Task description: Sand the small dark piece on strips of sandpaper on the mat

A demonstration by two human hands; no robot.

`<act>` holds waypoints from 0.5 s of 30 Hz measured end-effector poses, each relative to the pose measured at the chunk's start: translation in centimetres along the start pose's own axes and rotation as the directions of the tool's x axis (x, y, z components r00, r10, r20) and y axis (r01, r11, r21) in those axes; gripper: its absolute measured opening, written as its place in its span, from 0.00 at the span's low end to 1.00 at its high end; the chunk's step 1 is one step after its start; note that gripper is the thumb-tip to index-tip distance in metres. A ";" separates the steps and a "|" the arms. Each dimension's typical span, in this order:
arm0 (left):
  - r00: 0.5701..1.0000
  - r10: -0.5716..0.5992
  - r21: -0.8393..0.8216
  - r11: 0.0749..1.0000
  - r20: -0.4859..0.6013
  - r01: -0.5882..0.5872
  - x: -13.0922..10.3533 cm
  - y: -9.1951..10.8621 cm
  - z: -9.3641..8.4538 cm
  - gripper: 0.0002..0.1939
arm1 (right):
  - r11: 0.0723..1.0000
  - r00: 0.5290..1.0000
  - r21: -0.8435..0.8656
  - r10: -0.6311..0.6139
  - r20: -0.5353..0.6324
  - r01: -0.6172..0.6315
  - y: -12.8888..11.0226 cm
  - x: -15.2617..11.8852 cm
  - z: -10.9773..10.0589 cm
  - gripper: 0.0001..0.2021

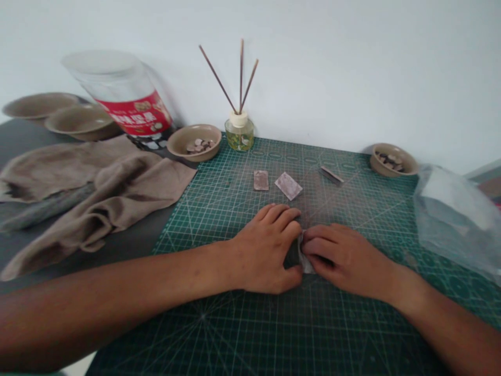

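A small white piece, thin like paper or tissue (307,262), lies on the green cutting mat (235,334) between my hands. My right hand (348,261) is closed on it, its fingertips pressed together and partly hiding it. At the left edge of the white piece, my left hand (266,250) rests on the mat with fingers arched and thumb spread away from them. Its fingertips are close to the piece; whether they touch it is unclear. Just beyond my hands lie a brownish rectangle (261,180) and a pale purple-grey one (288,186). Farther right sits a thin flat strip (331,176).
A bowl of small chips (195,143) and a reed diffuser (239,131) stand along the wall. Another filled bowl (393,161) and a clear plastic bag (456,219) are on the right. At left are a brown cloth (129,203), a large jar (125,99) and two stacked-looking bowls (82,122).
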State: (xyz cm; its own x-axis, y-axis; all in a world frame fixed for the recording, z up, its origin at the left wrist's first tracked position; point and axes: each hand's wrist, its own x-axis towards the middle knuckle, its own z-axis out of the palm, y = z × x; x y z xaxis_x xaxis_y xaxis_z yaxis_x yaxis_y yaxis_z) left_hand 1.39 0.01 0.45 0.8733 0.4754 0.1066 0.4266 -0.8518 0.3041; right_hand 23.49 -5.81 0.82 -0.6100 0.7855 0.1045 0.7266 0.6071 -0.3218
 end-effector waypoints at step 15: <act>1.000 -0.016 -0.002 1.000 0.006 0.016 0.0 0.0 0.0 0.27 | 0.998 0.999 -0.021 0.053 -0.012 -0.053 0.7 0.2 -0.8 0.03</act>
State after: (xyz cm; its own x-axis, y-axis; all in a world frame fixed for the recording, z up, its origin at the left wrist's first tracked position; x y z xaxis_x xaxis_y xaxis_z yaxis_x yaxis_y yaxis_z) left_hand 1.41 0.03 0.41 0.8680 0.4872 0.0961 0.4395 -0.8438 0.3079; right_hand 24.15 -5.18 1.38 -0.5671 0.8177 0.0983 0.7642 0.5670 -0.3074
